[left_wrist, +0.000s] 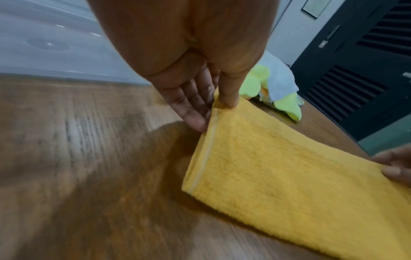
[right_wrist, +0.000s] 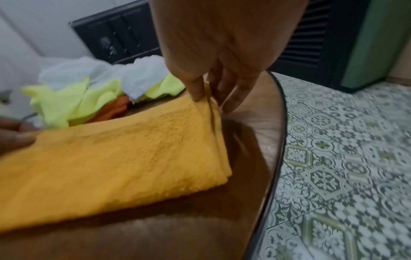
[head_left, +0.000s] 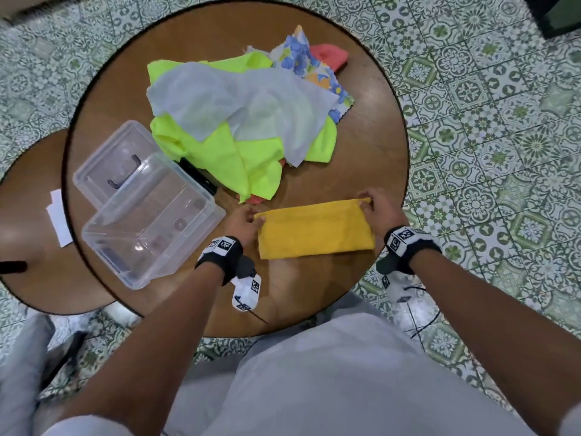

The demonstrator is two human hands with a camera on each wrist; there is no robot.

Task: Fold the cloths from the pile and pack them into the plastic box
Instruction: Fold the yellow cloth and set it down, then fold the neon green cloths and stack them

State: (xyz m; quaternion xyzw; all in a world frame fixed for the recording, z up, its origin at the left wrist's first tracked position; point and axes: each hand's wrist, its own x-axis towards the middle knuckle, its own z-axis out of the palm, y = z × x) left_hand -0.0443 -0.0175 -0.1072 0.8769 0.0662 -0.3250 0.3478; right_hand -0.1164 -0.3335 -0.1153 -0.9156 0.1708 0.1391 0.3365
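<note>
Two hands pinching yellow cloth (head_left: pixel 316 229): left hand (head_left: pixel 243 222) and right hand (head_left: pixel 375 206) gripping far corners. Plastic box (head_left: pixel 151 225) lying just left; cloth pile (head_left: pixel 239 121) sitting beyond, on table (head_left: pixel 361 152).

Fuzzy, matt terry on the yellow cloth (head_left: pixel 316 229), lying over a glossy wood-grain table (head_left: pixel 371 146). Clear, smooth plastic box (head_left: pixel 154 221) shines; the pile (head_left: pixel 239 121) looks thin, soft fabric.

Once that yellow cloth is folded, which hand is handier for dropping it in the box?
Probably the left hand: the plastic box sits right beside it, while the right hand pinches the yellow cloth at its far end.
</note>
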